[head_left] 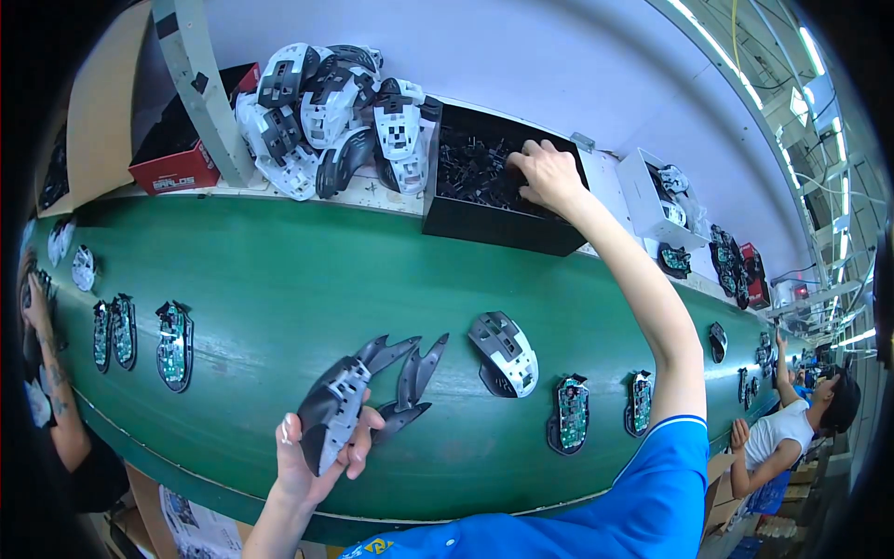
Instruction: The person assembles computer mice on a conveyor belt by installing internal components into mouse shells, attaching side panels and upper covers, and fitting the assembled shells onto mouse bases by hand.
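Note:
My left hand (296, 470) is wrapped round a dark grey and white computer mouse shell (333, 410), held tilted above the green work surface. Just beyond it lie several dark, pointed wing-shaped plastic pieces (407, 387). My right hand (549, 175) reaches into a black box (503, 228) filled with small black plastic parts (472, 168). Its fingers are curled down among those parts, and whatever they pinch is hidden. A grey and white mouse shell (506, 354) sits on the green surface between my arms.
Mouse bases with green circuit boards (174, 345) lie along the green belt (279, 270). Stacked mouse shells (326, 112) crowd the back shelf, left of the black box. A white box (656, 200) stands to its right. Co-workers' arms (60, 410) show at the left; another person (782, 433) sits at right.

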